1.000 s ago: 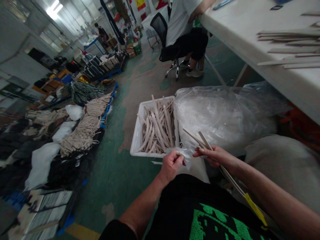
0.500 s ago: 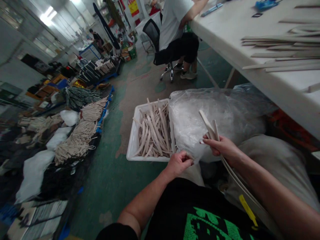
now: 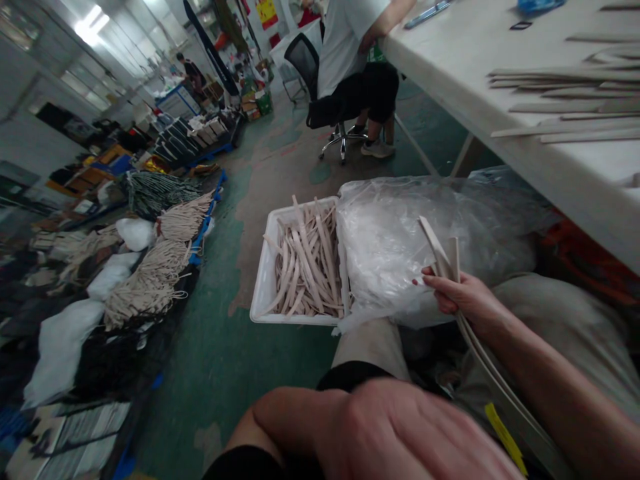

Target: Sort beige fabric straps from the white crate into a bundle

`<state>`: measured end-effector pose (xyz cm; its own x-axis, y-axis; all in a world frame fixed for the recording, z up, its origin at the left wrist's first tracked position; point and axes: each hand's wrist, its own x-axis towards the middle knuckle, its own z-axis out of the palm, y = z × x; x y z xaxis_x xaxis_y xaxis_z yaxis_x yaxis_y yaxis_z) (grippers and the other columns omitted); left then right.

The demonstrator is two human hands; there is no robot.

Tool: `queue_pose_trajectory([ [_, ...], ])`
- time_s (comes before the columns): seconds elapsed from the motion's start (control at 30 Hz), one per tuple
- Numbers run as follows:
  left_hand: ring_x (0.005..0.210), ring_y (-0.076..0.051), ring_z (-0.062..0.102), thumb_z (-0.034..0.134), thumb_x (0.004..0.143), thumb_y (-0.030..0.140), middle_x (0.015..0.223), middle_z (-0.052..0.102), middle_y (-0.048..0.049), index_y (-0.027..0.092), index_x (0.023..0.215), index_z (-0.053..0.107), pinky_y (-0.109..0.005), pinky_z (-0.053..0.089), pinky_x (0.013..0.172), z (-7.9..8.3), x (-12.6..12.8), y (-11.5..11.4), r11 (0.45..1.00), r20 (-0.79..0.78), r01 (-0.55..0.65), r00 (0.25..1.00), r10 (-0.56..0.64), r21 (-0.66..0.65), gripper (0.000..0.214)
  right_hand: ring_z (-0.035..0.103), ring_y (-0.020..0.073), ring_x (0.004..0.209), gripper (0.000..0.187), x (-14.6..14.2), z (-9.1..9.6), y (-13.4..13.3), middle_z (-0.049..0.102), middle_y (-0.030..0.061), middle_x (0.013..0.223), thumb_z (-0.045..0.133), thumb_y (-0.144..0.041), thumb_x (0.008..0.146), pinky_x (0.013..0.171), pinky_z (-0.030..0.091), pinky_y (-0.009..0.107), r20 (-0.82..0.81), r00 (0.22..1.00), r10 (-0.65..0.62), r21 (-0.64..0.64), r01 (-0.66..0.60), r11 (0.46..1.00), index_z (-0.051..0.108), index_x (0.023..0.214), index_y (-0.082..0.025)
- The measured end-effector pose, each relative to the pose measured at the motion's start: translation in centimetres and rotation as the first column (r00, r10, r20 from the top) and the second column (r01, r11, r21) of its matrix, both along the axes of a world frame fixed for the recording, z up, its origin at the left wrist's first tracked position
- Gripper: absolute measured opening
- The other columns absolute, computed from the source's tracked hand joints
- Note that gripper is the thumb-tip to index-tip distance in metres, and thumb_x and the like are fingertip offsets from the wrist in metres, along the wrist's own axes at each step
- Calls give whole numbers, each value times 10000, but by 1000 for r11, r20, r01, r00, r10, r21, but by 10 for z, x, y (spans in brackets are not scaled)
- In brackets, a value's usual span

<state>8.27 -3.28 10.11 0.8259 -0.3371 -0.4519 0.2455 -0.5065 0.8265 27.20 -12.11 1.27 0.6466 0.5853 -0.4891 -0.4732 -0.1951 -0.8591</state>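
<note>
My right hand point(image 3: 463, 299) is closed around a few long beige strips point(image 3: 433, 241). Their short ends stick up past the fingers, and their long tails curve down beside my forearm. A yellow tag-like piece point(image 3: 505, 437) shows next to the tails. My left hand point(image 3: 400, 430) is large and blurred in front of my chest, close to the camera. Its fingers are hidden or smeared, so what it holds, if anything, does not show. Beyond my knee, a white plastic bin point(image 3: 259, 287) holds many similar strips point(image 3: 303, 263). Beside it, a clear plastic bag point(image 3: 390, 230) lies heaped.
A white table point(image 3: 450, 73) at the upper right carries several flat strips point(image 3: 555, 81). Someone sits at it on a black office chair point(image 3: 304, 63). Bundles of beige strips point(image 3: 145, 280) and white bags point(image 3: 65, 343) lie on pallets at the left.
My left hand has left the edge of the plastic bag and come back toward my chest, now near the camera. My right hand has shifted slightly right, with the strips still in it.
</note>
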Motion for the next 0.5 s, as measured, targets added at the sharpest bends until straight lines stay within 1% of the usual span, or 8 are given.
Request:
queue_pose_trajectory([
  [0.03,1026,-207,699,734,694,596,894,742,-7,383,889,796,-268,542,701,-8,7,3,988,93,-151,984,153,-34,295,307,38,363,425,0,2,0,473,-85,468,822,-405,571,357,224,177,-6,1000,5,8,-5,1000,640,887,-185],
  [0.07,1071,-222,677,723,726,589,996,743,-36,338,957,782,-300,547,790,-18,15,6,932,201,-349,910,363,-102,346,311,42,364,429,-1,4,-1,461,-89,464,819,-411,580,360,220,178,-11,1000,15,14,-15,1000,640,898,-187],
  [0.13,1109,-242,642,723,761,564,1112,718,-97,240,1044,728,-364,515,928,-45,32,12,693,302,-672,625,720,-261,430,321,49,361,447,-1,6,0,437,-95,443,820,-427,576,363,214,182,2,1000,20,0,-20,1000,645,906,-181],
  [0.17,1075,-237,647,761,736,539,1089,717,-102,211,1050,704,-370,502,943,-60,39,14,572,282,-754,500,819,-323,457,326,51,360,464,-1,6,0,436,-94,435,823,-433,562,364,216,185,17,1000,15,-14,-15,1000,649,903,-171],
  [0.2,1003,-224,661,792,714,508,1024,722,-93,190,1036,689,-360,503,918,-76,44,14,497,225,-792,443,868,-355,464,330,52,356,481,-1,5,1,438,-92,426,828,-437,541,363,217,187,32,999,7,-27,-6,1000,651,894,-162],
  [0.33,694,-131,619,824,680,385,762,687,-10,160,1036,661,-267,475,706,-127,47,4,434,-65,-792,506,860,-429,451,333,56,349,500,-2,-1,3,441,-90,398,827,-453,525,363,227,195,76,997,1,-43,3,999,651,883,-152],
  [0.4,625,-102,567,839,638,389,694,655,13,151,932,662,-245,436,648,-140,42,-4,386,-170,-792,512,842,-472,418,330,57,350,493,-3,-3,3,439,-93,400,833,-455,527,359,230,197,87,996,3,-37,1,999,651,875,-156],
  [0.5,594,-87,523,844,597,457,633,618,22,149,729,612,-243,411,622,-147,41,-8,338,-255,-797,509,822,-501,408,343,58,353,478,-4,-2,3,460,-86,425,844,-435,523,351,247,199,94,995,15,-32,-12,999,652,863,-159],
])
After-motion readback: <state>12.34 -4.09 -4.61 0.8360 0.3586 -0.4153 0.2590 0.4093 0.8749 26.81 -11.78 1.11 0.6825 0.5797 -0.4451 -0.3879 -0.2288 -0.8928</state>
